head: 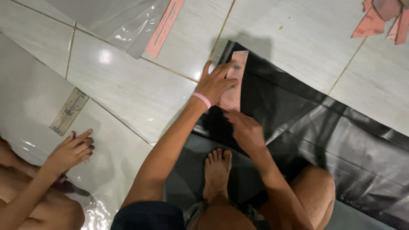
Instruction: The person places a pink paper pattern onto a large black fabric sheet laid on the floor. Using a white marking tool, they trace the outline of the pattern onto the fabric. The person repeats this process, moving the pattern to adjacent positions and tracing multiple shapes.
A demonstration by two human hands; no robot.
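hands on a pink card at the edge of a black sheet

the person sits on a pale tiled floor (140, 91) with one bare foot (216, 168) resting on a grey mat. the left hand (217, 83), a pink band at its wrist, lies flat with fingers spread on a pink card strip (233, 96); its grip is released, pressing down rather than clasping. the card strip lies along the near left corner of a black plastic sheet (341, 132), which spreads over the floor toward the right edge of the view. the right hand (245, 127) sits just below the lower end of the card strip, fingers curled down onto the black sheet; whether it pinches anything cannot be told.

at the left edge of the view, another person's hand (70, 151) rests palm down on a clear plastic sheet (30, 98), near a pale ruler-like strip (68, 111) lying on it. a second clear sheet with a pink strip (164, 27) lies at the far side of the floor, and more pink pieces (383, 21) sit in the far right corner.
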